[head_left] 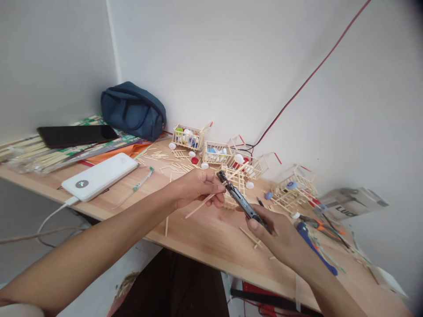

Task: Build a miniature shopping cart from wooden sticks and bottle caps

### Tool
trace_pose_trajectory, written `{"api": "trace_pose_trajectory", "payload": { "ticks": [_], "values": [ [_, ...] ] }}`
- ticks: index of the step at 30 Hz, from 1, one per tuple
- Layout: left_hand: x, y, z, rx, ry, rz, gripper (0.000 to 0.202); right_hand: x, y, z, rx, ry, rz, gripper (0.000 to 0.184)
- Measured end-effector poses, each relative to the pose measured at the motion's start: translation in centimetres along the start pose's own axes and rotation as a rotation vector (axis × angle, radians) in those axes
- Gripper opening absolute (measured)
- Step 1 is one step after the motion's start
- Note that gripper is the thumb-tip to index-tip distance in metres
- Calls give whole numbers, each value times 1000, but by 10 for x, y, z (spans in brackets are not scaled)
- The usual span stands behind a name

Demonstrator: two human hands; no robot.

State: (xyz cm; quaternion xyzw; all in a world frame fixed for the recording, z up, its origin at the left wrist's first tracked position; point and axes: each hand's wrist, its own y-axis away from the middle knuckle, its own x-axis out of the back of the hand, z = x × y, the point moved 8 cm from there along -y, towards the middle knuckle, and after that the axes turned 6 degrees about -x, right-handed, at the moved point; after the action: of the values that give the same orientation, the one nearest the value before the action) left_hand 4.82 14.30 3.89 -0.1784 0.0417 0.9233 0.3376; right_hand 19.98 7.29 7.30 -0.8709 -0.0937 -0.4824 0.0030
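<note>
My left hand (201, 188) pinches a thin wooden stick (201, 207), which slants down to the left over the table. Wrapped in my right hand (272, 229) is a dark metal pair of pliers (243, 202), seemingly a folding multi-tool. Its jaws meet the stick close to my left fingertips; whether they are fully closed on it I cannot make out. Just behind my hands lies a lattice of glued sticks (235, 179), partly hidden. Small stick-built carts (188, 137) with bottle-cap wheels stand along the wall, some loaded with coloured caps.
A white power bank (99, 176) with a cable lies left on the table (205, 235). Behind it are a black phone (77, 135), packs of sticks and a blue pouch (134, 110). Cut stick pieces (175, 166) lie scattered. A blue-handled tool (315, 248) and a box (350, 202) are right.
</note>
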Motion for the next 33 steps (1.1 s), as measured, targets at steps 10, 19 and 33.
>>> {"api": "trace_pose_trajectory", "payload": {
  "ticks": [10,19,33],
  "values": [
    [-5,0,4,-5,-49,-1,28,0,1,9,-7,-25,5,50],
    [-4,0,-1,-7,-35,2,31,-6,2,0,-20,83,13,45],
    [19,32,-32,158,-56,35,34,-57,10,-3,-74,150,-64,34]
  ]
}}
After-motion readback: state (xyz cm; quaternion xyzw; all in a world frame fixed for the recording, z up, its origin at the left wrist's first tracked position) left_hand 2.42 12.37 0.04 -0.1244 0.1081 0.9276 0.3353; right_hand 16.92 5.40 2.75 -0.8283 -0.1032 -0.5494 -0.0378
